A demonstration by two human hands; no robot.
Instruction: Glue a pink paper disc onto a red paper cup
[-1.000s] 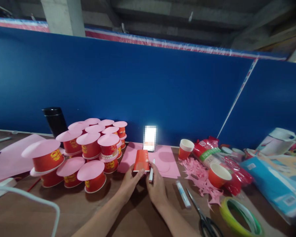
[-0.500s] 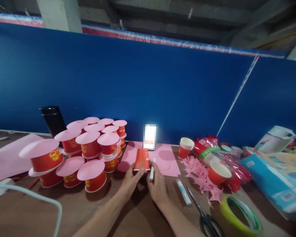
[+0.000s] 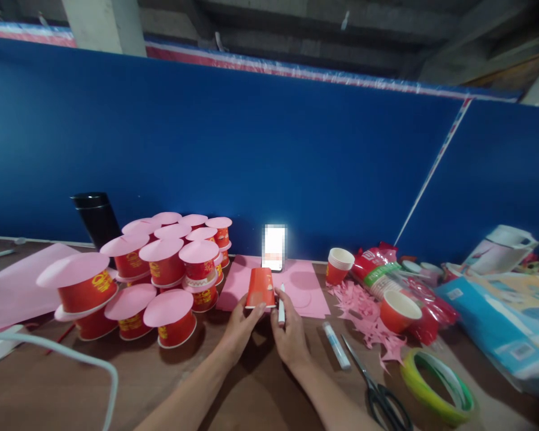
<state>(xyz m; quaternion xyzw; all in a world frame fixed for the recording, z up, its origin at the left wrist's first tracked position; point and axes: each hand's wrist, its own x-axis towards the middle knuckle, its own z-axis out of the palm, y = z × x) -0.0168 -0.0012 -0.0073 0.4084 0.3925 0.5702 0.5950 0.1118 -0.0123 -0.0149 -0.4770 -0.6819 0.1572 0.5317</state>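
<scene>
While the left grip (image 3: 241, 326) holds a red cup (image 3: 260, 288) rim-down just in front of the phone (image 3: 273, 248), the right grip (image 3: 291, 335) pinches what looks like a white pen (image 3: 281, 312), a steadying step, I'd say, and the next move calls for a firm hold.

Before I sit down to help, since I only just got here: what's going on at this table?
A person's left hand holds a red paper cup, its white rim toward them; the right hand holds a white pen-like stick beside it. Red cups topped with pink discs stand at the left, some stacked. Scissors and a white-and-blue tube lie at the right.
</scene>
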